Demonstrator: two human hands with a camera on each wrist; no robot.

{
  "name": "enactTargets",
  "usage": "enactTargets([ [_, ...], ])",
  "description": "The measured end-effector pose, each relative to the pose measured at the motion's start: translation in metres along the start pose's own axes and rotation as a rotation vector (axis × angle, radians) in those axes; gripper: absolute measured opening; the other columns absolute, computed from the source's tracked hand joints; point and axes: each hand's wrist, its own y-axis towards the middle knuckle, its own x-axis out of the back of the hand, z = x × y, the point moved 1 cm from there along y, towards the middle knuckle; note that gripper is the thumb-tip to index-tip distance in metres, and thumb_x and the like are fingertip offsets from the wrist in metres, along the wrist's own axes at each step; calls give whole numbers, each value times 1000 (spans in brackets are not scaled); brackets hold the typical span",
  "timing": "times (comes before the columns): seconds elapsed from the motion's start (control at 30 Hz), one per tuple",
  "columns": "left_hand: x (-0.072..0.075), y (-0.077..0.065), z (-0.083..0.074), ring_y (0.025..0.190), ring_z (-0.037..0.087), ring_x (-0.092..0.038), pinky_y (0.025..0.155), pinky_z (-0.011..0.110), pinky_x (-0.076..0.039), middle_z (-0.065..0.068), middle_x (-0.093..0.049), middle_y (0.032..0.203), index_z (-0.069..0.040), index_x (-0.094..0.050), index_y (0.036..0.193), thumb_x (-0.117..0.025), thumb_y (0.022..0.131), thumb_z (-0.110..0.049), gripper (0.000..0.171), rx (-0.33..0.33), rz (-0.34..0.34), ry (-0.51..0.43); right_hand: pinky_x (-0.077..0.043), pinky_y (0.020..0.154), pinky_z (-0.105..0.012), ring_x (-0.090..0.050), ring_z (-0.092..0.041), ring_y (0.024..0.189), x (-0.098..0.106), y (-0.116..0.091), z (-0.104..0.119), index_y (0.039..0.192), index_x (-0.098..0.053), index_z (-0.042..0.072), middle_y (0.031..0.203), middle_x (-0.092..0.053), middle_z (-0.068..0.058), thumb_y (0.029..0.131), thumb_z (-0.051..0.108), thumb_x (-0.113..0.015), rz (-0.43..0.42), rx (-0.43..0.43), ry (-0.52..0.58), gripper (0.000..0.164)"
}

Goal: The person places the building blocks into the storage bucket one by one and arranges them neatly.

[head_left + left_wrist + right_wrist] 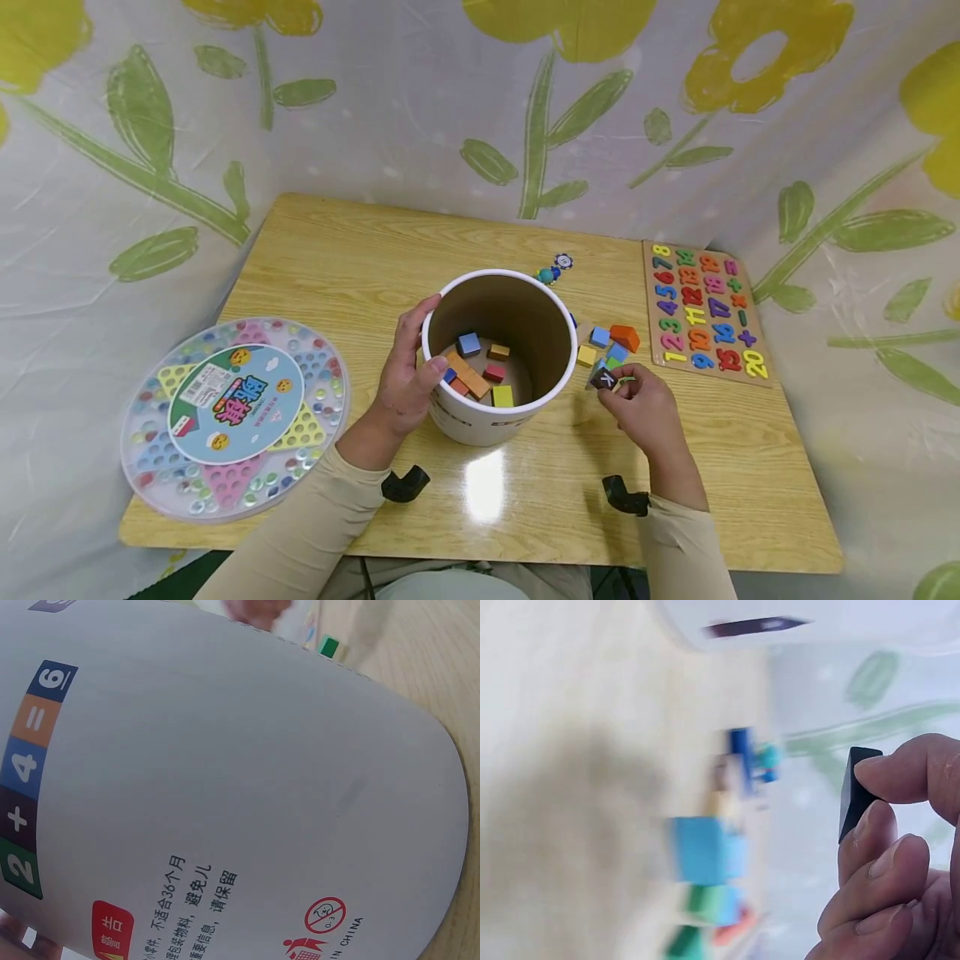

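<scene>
My left hand (405,375) grips the rim of a white round bucket (480,423), thumb over the edge and fingers along the outside. Inside the bucket lie several coloured wooden blocks, among them an orange one (467,374), a blue one (468,344) and a yellow one (502,396). The left wrist view is filled by the bucket's printed wall (247,765). To the right of the bucket, my right hand (648,408) pinches a small black block (860,791) marked with a white K between thumb and fingertips, raised above the table.
Loose blocks, including an orange one (624,337) and a yellow one (587,356), lie between bucket and number board (708,312). A round marble game board (232,417) occupies the table's left. Small blue-green toy pieces (547,275) lie behind the bucket; patterned curtains (412,150) surround the table.
</scene>
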Motion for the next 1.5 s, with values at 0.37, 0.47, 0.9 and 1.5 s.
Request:
enactTargets([
  [0.37, 0, 0, -1, 129, 44, -29, 97, 67, -25, 17, -26, 141, -22, -27, 149, -50, 83, -30, 70, -26, 4, -26, -41, 43, -30, -50, -19, 49, 42, -25, 77, 102, -56, 16, 68, -56, -9, 81, 19, -68, -82, 233, 40, 24],
  [0.47, 0, 0, -1, 129, 44, -29, 97, 67, -25, 18, -26, 141, -22, -27, 149, -50, 82, -31, 71, -29, 3, -26, -40, 44, -29, -49, -19, 50, 44, -32, 97, 100, -58, 14, 66, -55, -7, 80, 13, -70, -68, 317, 90, 23],
  [0.9, -1, 0, 1, 126, 45, -32, 96, 59, -31, 16, -29, 140, -18, -28, 148, -51, 83, -28, 70, -41, -1, -13, -38, 45, -24, -46, -19, 52, 29, -54, 156, 106, -59, 4, 64, -54, -10, 79, 3, -69, 40, 453, 139, 28],
  [1.5, -1, 0, 2, 127, 42, -33, 98, 60, -30, 17, -28, 140, -21, -28, 148, -50, 82, -31, 70, -27, 0, -21, -40, 43, -32, -43, -17, 45, 0, 9, -7, 123, -54, 13, 66, -51, -8, 85, 34, -67, -1, -5, 237, 45],
])
